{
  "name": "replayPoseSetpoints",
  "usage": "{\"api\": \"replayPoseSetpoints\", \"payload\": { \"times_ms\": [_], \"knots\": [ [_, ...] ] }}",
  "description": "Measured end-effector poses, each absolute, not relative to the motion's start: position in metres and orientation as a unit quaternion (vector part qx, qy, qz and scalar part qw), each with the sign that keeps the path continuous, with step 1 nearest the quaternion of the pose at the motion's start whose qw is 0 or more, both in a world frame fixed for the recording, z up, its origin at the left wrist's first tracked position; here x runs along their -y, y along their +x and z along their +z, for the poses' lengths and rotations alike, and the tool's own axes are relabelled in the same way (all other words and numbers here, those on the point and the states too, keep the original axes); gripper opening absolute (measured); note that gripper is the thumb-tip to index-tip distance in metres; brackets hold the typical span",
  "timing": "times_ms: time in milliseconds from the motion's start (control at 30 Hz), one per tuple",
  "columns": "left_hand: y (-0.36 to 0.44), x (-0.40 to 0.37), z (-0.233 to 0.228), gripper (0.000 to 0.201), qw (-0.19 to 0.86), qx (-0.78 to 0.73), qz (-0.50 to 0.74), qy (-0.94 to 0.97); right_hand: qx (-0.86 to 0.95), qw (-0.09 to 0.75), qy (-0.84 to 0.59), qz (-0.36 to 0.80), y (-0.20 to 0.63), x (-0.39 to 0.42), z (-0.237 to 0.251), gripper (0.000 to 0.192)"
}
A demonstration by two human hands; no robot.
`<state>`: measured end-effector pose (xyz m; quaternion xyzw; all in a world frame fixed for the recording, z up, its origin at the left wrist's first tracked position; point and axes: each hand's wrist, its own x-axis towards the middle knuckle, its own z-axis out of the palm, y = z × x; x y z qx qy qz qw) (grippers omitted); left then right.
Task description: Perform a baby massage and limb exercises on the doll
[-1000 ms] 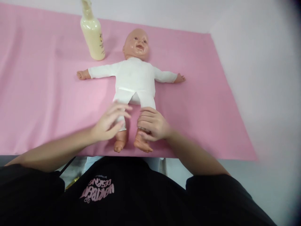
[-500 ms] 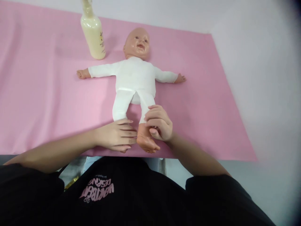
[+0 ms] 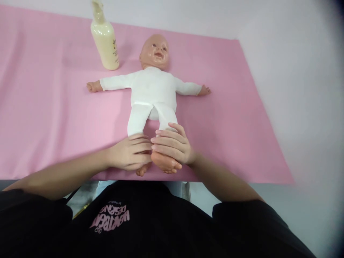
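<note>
A baby doll [image 3: 154, 86] with a white cloth body lies face up, its arms spread and its feet towards me. My left hand [image 3: 131, 152] is wrapped over the doll's lower leg on the left, and the toes of that foot poke out below my fingers. Around the other ankle curls my right hand [image 3: 173, 145], its fingers lying across the front of the leg. The bare foot [image 3: 166, 163] beneath it shows below my palm. Both thumbs are mostly hidden.
A pale yellow pump bottle [image 3: 106, 44] stands to the left of the doll's head. Under everything is a pink sheet [image 3: 223, 125], whose near edge runs just in front of my body. A white surface [image 3: 282, 89] lies beyond it on the right.
My right hand has moved left and closed over the doll's ankle, its fingers now across the front. My left hand has shifted slightly, showing more of the foot's toes.
</note>
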<state>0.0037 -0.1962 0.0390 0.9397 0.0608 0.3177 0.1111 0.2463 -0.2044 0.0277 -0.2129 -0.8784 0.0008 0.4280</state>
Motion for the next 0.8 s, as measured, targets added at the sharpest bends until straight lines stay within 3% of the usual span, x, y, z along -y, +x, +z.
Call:
{"api": "replayPoseSetpoints", "payload": {
  "times_ms": [133, 567, 800],
  "knots": [
    [0.004, 0.195, 0.043, 0.018, 0.146, -0.098, 0.313, 0.933, 0.869, 0.461, -0.130, -0.122, 0.240, 0.204, 0.036, 0.015],
    [0.005, 0.196, 0.047, 0.019, 0.127, -0.112, 0.343, 0.924, 0.902, 0.413, -0.122, -0.032, 0.238, 0.206, 0.048, 0.013],
    [0.005, 0.198, 0.047, 0.022, 0.145, -0.103, 0.338, 0.924, 0.891, 0.430, -0.143, 0.024, 0.239, 0.210, 0.046, 0.032]
  ]
}}
